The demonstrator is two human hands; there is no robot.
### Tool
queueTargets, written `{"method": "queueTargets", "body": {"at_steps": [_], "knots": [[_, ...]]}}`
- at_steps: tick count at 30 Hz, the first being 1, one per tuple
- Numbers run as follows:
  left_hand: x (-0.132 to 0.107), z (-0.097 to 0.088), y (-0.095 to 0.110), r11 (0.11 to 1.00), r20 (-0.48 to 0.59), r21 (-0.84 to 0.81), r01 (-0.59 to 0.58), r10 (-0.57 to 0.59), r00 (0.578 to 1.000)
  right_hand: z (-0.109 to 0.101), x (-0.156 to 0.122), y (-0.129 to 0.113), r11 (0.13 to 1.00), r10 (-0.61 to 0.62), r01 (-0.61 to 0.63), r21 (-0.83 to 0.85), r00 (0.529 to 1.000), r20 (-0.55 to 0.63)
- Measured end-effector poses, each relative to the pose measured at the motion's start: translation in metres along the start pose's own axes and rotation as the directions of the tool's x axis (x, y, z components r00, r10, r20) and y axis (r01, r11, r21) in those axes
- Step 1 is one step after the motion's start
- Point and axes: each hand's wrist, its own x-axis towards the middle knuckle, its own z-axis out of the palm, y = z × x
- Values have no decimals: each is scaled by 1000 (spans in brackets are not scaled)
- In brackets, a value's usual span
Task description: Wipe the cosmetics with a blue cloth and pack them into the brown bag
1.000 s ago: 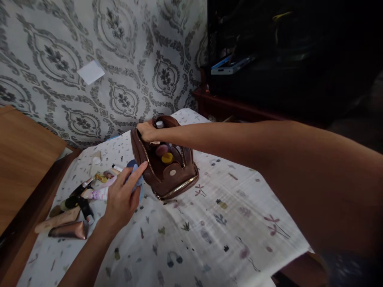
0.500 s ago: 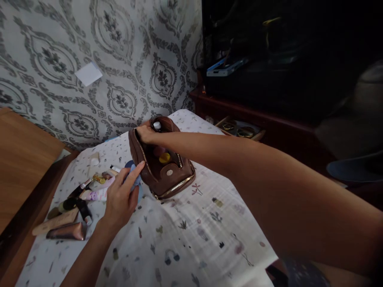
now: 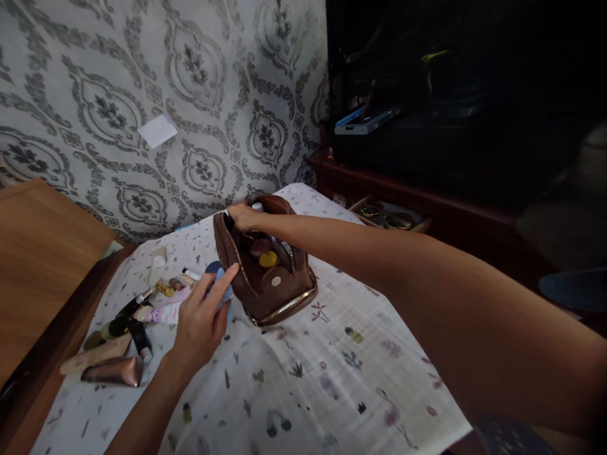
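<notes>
A brown zip bag [image 3: 265,303] lies unzipped on a printed white cloth. My right hand [image 3: 243,217] reaches into its far end; the fingertips are hidden inside, so whatever they touch does not show. Within the bag are a yellow round item [image 3: 268,259], a dark reddish round item [image 3: 260,247] and a white cap [image 3: 257,206]. My left hand [image 3: 202,319] rests against the bag's near left side, index finger stretched along it and the other fingers slightly bent. A light blue item [image 3: 226,292] shows between that hand and the bag; its kind is unclear.
Cosmetics lie on the cloth at left: a bronze tube [image 3: 114,371], a beige tube [image 3: 97,355], a white and purple tube [image 3: 161,313] and several smaller pieces. A wooden panel [image 3: 42,265] stands far left. An open drawer [image 3: 417,225] holds glasses, below a dark screen [image 3: 455,126].
The whole view has shifted, so things appear slightly farther right and lower. My right hand remains in the bag, and my left hand stays against its side.
</notes>
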Motion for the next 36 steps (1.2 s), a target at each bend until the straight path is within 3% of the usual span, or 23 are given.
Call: {"method": "queueTargets", "body": {"at_steps": [13,18,25,29,32,34,36], "knots": [[0,-2,0,1000,43,3,30,-30,999,2,-4,2,1000,4,-4,-10,1000,-16],[0,-4,0,999,63,4,39,-39,997,-13,-9,-3,1000,-4,3,-20,1000,-30],[-5,-4,2,992,114,-43,118,-112,987,-46,-51,-22,999,-36,33,-15,963,-267],[-27,5,-4,978,126,-129,164,-148,981,-39,-104,-35,968,-189,244,62,867,-462],[-52,11,-11,960,171,-170,221,-192,966,-17,-144,-45,875,-348,468,125,788,-508],[-69,13,-18,950,227,-160,269,-230,946,5,-165,-51,780,-500,619,95,707,-499],[-84,13,-25,942,265,-133,308,-266,927,30,-178,-57,673,-627,739,39,598,-499]]}}
